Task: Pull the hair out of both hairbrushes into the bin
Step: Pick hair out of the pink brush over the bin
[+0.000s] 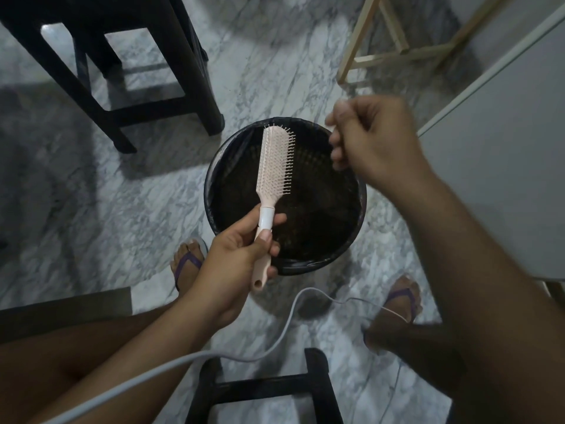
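A pale pink hairbrush (275,166) with a white band on its handle is held over the round black bin (214,166) on the floor. My left hand (235,255) grips the handle, and the bristles face right. My right hand (370,139) hovers over the bin's right rim, apart from the brush, with its fingers curled and the fingertips pinched together. The hand is blurred, so I cannot make out any hair between its fingers. The bin has a dark liner and its inside looks dark. Only one hairbrush is in view.
A dark stool (128,87) stands at the upper left and a light wooden frame (394,53) at the upper right. A white surface (501,166) fills the right side. A grey cable (244,353) crosses the marble floor near my feet in purple sandals. Another dark stool (263,390) is below.
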{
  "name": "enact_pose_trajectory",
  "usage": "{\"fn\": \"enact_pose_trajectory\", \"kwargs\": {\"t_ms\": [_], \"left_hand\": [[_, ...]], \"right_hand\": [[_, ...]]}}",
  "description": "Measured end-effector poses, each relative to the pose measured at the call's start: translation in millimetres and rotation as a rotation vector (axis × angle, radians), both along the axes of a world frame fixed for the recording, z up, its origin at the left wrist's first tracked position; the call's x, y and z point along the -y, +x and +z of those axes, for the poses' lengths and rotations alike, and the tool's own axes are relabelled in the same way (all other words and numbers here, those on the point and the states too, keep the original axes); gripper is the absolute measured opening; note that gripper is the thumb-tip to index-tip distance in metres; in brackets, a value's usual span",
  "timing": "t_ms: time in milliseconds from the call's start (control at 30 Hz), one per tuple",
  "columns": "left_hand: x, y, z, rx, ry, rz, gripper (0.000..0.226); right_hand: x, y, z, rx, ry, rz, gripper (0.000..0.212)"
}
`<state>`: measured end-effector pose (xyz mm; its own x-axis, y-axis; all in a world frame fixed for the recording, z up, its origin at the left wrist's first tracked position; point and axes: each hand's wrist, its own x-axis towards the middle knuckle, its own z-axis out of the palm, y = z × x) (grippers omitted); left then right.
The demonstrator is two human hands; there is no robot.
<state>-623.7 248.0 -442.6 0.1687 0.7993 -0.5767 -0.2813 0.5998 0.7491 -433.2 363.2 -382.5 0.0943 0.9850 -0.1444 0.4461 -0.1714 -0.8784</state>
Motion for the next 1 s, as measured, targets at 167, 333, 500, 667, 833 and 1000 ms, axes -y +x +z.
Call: {"fn": "enact_pose_trajectory", "kwargs": {"t_ms": [167, 333, 500, 667, 833, 1000], "left_hand": [[0, 2, 5, 0.091, -0.006, -0.028, 0.042], [1, 1, 8, 0.212, -0.025, -0.082, 0.043], [2, 5, 8, 0.260, -0.061, -0.047, 0.044], [-5, 0, 4, 0.247, -0.096, 0.074, 0.038], [-5, -3, 4, 0.255, -0.087, 0.073, 0.037], [-6, 0, 9, 0.284, -0.057, 0.029, 0.040]], "right_hand": [[13, -15, -23, 0.057, -0.258, 0.136, 0.057], [11, -20, -21, -0.149, -0.329, 0.241, 0.052], [8, -14, -11, 0.087, -0.280, 0.239, 0.042], [7, -14, -3, 0.005, -0.095, 0.150, 0.042], [-7, 3, 7, -0.199, -0.014, 0.016, 0.037], [8, -7, -10, -0.100, -0.401, 0.248, 0.041]]}}
